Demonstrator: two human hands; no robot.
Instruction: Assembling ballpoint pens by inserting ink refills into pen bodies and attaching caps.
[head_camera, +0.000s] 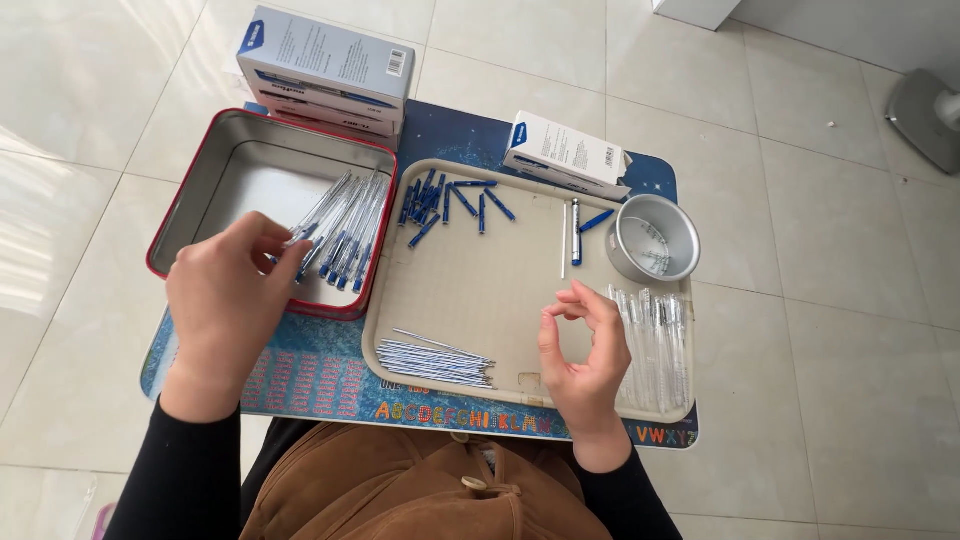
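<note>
Over the tin (190, 190), left fingers (285, 250) seemingly pinching a pen (325, 215); right fingers (575, 300) curled, empty.

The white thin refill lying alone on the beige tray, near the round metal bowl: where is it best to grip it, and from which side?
Probably pinch the thin white refill at its middle, coming from above with fingertips on its left and right sides. It lies flat, pointing away from the person, with bare tray to its left; the blue-capped pen lies close on its right, so a narrow pinch suits.
</note>
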